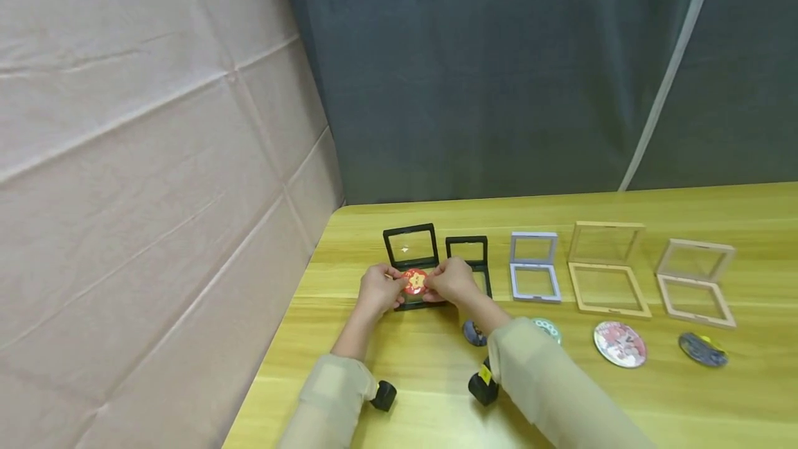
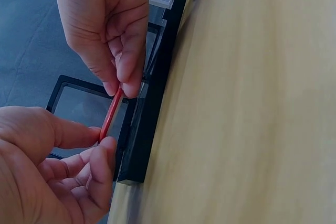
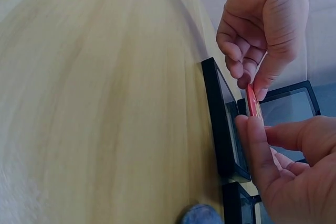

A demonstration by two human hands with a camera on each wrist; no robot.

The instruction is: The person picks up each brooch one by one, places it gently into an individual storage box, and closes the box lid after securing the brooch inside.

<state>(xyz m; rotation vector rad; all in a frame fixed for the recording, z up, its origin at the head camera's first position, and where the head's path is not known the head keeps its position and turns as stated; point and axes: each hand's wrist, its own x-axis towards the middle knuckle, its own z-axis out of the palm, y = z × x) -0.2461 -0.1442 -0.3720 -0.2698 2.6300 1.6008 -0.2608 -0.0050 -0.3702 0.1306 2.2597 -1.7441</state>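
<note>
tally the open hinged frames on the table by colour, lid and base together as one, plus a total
Black frames: 2
Lavender frame: 1
Yellow frame: 1
Pale pinkish-beige frame: 1
Total: 5

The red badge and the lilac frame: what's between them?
In the head view, between the red badge and the lilac frame come the right hand, pinching the badge, and the small black frame.
</note>
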